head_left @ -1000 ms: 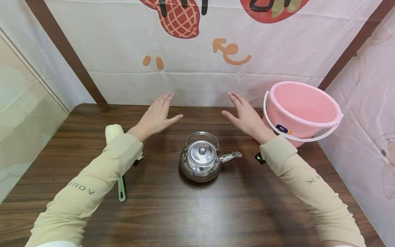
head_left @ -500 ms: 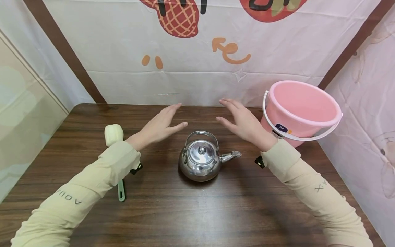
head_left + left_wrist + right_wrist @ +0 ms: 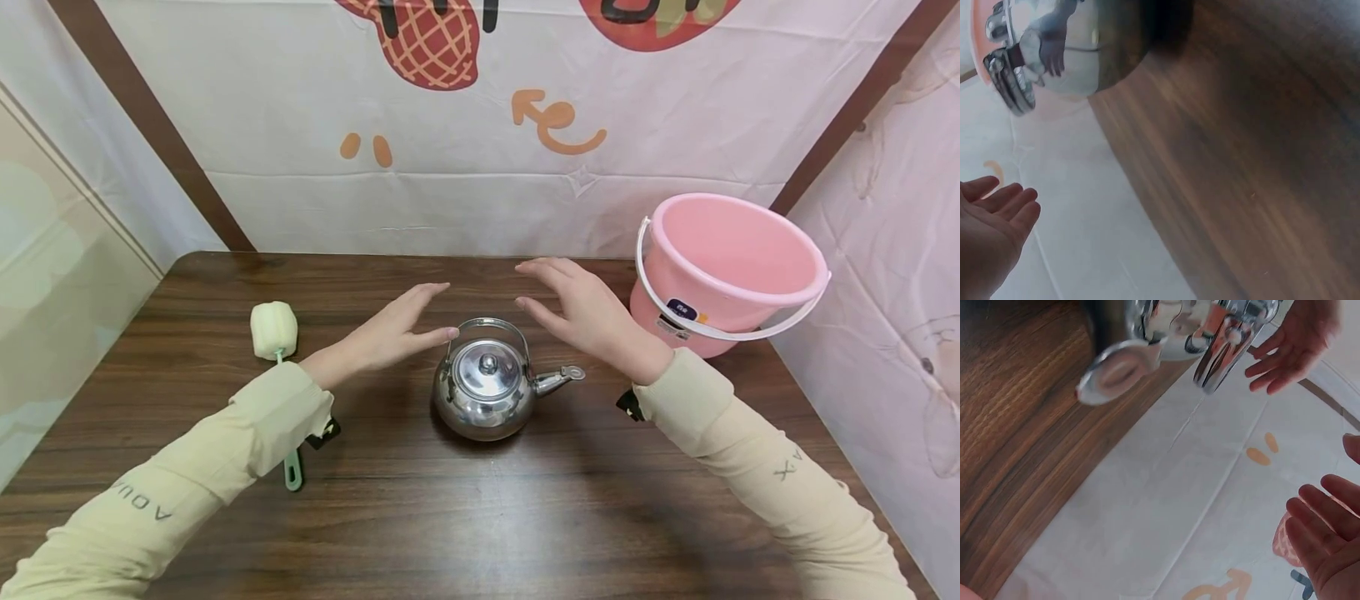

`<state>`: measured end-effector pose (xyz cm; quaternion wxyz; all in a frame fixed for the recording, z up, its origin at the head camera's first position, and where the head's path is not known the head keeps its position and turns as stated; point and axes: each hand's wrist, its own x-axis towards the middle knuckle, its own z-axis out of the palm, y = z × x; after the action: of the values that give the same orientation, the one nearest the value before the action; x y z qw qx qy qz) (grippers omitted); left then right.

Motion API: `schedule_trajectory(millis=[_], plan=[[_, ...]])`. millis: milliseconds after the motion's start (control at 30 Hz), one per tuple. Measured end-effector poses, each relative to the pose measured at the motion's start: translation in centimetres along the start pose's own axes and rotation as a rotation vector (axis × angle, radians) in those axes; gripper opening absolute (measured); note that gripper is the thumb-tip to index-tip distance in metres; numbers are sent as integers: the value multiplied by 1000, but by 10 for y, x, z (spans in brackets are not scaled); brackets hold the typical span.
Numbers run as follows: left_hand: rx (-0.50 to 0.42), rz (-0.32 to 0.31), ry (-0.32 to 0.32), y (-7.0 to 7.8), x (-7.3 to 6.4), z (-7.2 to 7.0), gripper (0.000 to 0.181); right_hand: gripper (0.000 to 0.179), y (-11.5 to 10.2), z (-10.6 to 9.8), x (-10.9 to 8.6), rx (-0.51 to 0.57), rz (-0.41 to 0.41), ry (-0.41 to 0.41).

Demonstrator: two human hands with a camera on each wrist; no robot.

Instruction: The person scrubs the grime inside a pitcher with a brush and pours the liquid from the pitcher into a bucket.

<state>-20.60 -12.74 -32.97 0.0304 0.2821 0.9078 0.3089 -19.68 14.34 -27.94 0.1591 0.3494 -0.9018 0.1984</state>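
A shiny steel kettle point(image 3: 483, 404) stands upright on the brown table, its lid on, its hoop handle point(image 3: 491, 323) raised and its spout point(image 3: 558, 381) pointing right. My left hand point(image 3: 382, 335) hovers left of the handle, fingers extended and holding nothing. In the head view its thumb tip overlaps the handle's edge, but the left wrist view has the hand point(image 3: 991, 234) apart from the kettle point(image 3: 1110, 50). Above and behind the spout, my right hand point(image 3: 588, 315) is held with relaxed, slightly bent fingers and grips nothing. The right wrist view shows both hands and the kettle's spout point(image 3: 1122, 372).
At the right rear stands a pink bucket point(image 3: 720, 321) with a white handle. On the left lies a sponge brush point(image 3: 273, 329) with a green handle, partly covered by my left forearm. A printed white cloth point(image 3: 300, 200) hangs behind the table point(image 3: 465, 517).
Both hands have come down and inward, toward each other and nearer the kettle's handle. The kettle, bucket and brush stay in place; the view has shifted slightly.
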Motion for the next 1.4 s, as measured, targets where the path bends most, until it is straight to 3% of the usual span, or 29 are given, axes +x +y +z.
schedule_trajectory(millis=[467,800,1400], plan=[[-81,-25,-36,-2,-16,25,79,27,-15,16,-7,11,-116,27],[-101,8,-35,-6,-22,38,86,24,-21,31,-13,41,-220,50],[-181,86,-20,-9,-24,55,88,23,-26,51,-21,94,-214,-12]])
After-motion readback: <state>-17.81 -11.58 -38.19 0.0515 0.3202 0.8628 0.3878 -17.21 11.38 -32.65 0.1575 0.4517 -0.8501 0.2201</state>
